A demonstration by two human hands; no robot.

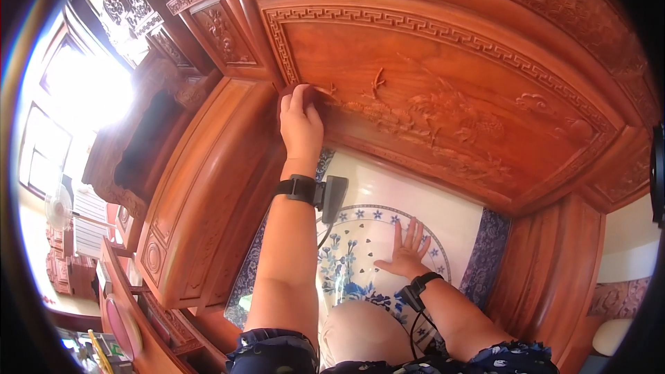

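My left hand reaches up to the lower left corner of a carved reddish-brown wooden backrest panel. Its fingers are bent over a dark red cloth, which is pressed against the wood; the palm side is hidden. Raised carvings of branches, clouds and what looks like a dragon cover the panel, inside a border of key pattern. Lower down, my right hand lies with fingers spread on a white, shiny seat cover with blue flowers and a ring of stars. It holds nothing.
Wooden armrests close in the seat, one on the left and one on the right. My bent knee rests on the seat cover. Black straps with devices and cables circle both wrists. Further left are more carved furniture, a fan and a bright window.
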